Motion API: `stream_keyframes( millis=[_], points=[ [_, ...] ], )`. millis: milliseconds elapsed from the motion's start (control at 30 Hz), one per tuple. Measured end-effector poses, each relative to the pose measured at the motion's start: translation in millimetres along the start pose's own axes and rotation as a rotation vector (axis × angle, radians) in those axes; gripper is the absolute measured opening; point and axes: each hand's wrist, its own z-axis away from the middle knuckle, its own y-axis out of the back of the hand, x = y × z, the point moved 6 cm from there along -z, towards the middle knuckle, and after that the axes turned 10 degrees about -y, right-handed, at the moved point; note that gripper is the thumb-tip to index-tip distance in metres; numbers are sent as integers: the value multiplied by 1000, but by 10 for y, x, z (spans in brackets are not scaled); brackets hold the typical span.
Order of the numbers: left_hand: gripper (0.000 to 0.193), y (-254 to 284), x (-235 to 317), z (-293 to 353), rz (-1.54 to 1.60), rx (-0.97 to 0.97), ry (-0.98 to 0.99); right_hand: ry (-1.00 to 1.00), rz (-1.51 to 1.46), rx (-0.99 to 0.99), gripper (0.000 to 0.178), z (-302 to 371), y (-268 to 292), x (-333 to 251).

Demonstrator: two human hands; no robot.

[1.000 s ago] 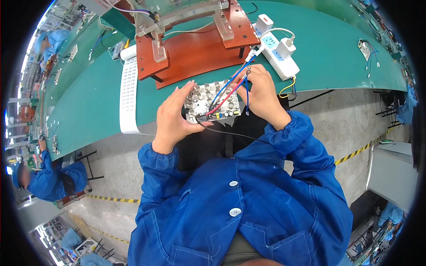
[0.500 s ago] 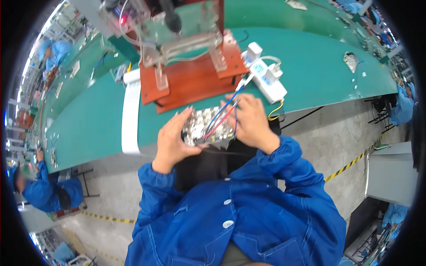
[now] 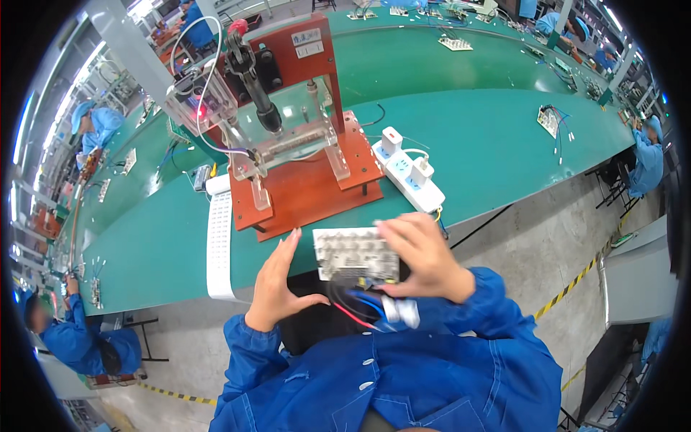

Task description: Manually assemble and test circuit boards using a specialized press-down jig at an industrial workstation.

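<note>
A pale circuit board (image 3: pixel 356 253) with rows of components is held in front of me at the bench's near edge. My right hand (image 3: pixel 425 255) grips its right end, thumb below and fingers along the top. My left hand (image 3: pixel 277 284) is spread just left of the board, thumb apart from the fingers, with a gap to the board's edge. Blue, red and black wires (image 3: pixel 360 306) hang from the board's near side toward me. They end in a white connector (image 3: pixel 400 312), blurred by motion.
A red-brown test fixture (image 3: pixel 309 205) with clear plastic parts and a black-handled lever stands ahead on the green bench (image 3: pixel 475 155). Right of it lies a white power strip (image 3: pixel 410 180) with plugs. A printed paper strip (image 3: pixel 219 245) hangs over the left edge. Co-workers sit farther off.
The board has come nearer to me, its wires now hanging toward me instead of lying across it. My left hand has let go of the board. The view has shifted, showing more of the fixture.
</note>
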Motion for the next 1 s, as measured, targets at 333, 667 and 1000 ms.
stream_keyframes(
  millis=[333, 667, 1000],
  points=[
    [27, -58, -241, -80, -357, 361, 177, -821, 401, 539, 89, -179, 1049, 2943],
    [31, -150, -244, 84, -536, 339, 361, -899, 453, 195, 67, -2222, -30, 3944],
    [26, -165, -231, 413, -703, 371, 280, -901, 822, 285, 58, -2782, 369, 5890]
  ],
)
